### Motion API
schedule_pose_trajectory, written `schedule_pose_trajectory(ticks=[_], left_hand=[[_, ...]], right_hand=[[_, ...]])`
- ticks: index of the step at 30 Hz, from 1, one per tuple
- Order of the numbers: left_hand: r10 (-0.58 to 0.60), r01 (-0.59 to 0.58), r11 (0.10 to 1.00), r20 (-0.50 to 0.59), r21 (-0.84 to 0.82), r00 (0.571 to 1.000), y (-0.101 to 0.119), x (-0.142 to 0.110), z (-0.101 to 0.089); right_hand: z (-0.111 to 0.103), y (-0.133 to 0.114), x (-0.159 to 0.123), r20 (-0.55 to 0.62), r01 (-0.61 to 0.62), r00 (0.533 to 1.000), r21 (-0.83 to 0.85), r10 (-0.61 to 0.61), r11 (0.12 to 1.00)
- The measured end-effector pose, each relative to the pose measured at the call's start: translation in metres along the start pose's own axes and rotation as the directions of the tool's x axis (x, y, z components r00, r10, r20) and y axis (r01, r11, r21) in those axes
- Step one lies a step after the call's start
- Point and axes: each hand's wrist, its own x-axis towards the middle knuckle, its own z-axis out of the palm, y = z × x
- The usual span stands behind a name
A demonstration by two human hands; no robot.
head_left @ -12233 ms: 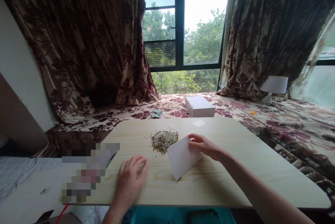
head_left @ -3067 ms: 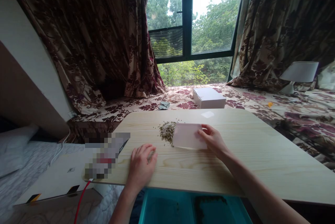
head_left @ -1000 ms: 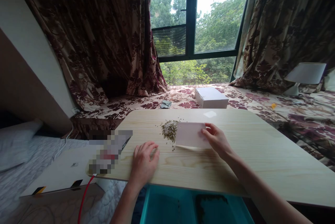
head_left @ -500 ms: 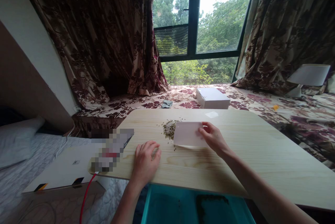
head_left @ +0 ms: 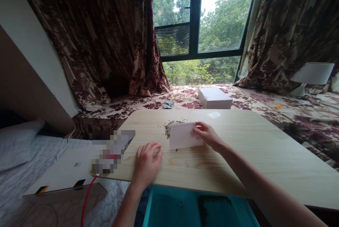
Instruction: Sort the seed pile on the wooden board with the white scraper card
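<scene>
Between the thumb and fingers of my right hand [head_left: 208, 135] is the right end of a white sheet of paper or card [head_left: 185, 137], tilted up over the table. Its left part covers much of a small heap of greenish-brown grains or seeds [head_left: 167, 128]; some loose ones lie scattered around the heap. My left hand [head_left: 148, 158] rests palm down on the pale wooden table [head_left: 227, 167], fingers slightly bent and holding nothing, to the near left of the card.
Below the table's near edge is a turquoise tray [head_left: 174, 207] with dark residue in its right section. A blurred-out object [head_left: 109, 156] with a red cable [head_left: 88, 195] lies at the left. Behind stand a white box [head_left: 215, 98] and a lamp [head_left: 314, 73].
My right hand has moved left with the white card, which now covers more of the heap and is tilted more upright. My left hand has stayed in place.
</scene>
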Motion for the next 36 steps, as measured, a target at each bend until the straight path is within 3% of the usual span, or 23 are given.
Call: schedule_pose_trajectory(ticks=[13,23,30,36], left_hand=[[-0.003,0.003,1.0,-0.006,0.013,1.0,-0.001,0.0,0.001],[-0.015,0.015,1.0,-0.003,-0.018,1.0,-0.002,0.0,0.001],[-0.099,0.091,0.98,-0.034,-0.179,0.995,-0.006,0.004,-0.002],[-0.17,0.162,0.95,-0.006,-0.268,0.985,-0.006,0.004,-0.004]], right_hand=[[0.001,-0.007,0.014,0.17,0.047,0.985,-0.087,-0.032,0.995],[0.002,-0.01,0.019,0.286,-0.027,0.956,-0.116,0.059,0.993],[0.028,-0.015,0.017,0.403,-0.046,0.915,0.006,0.04,0.999],[0.043,-0.017,0.019,0.501,-0.041,0.864,-0.028,0.05,0.999]])
